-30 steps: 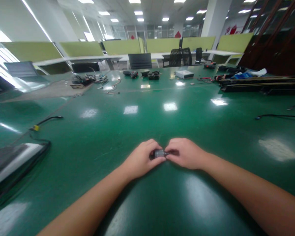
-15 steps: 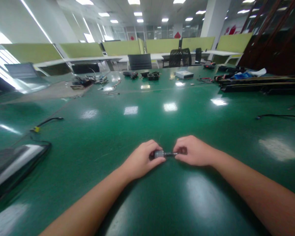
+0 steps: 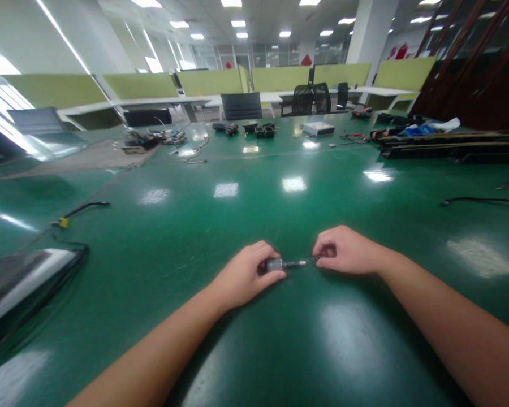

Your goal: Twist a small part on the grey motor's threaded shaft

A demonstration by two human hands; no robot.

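Between the thumb and fingers of my left hand (image 3: 252, 274) lies a small silver-grey cylinder with a thin shaft (image 3: 275, 264), much like a small motor. The shaft points right, towards my right hand, and has a bright tip. My right hand (image 3: 343, 250) is closed in a pinch on a tiny dark metallic piece (image 3: 316, 259), too small to name. A short gap separates this piece from the shaft's tip. Both hands are low over the green tabletop (image 3: 254, 220).
A flat grey-black device (image 3: 29, 282) with a cable lies on the left. Black cables (image 3: 483, 200) are at right. Farther back are a white box (image 3: 318, 129), black parts (image 3: 258, 130), a heap of electronics (image 3: 152, 138) and long dark bars (image 3: 449, 148).
My right hand has moved right and slightly away from me, off the shaft's end, with the tiny piece in its fingertips. The shaft tip now shows. My left hand has stayed still.
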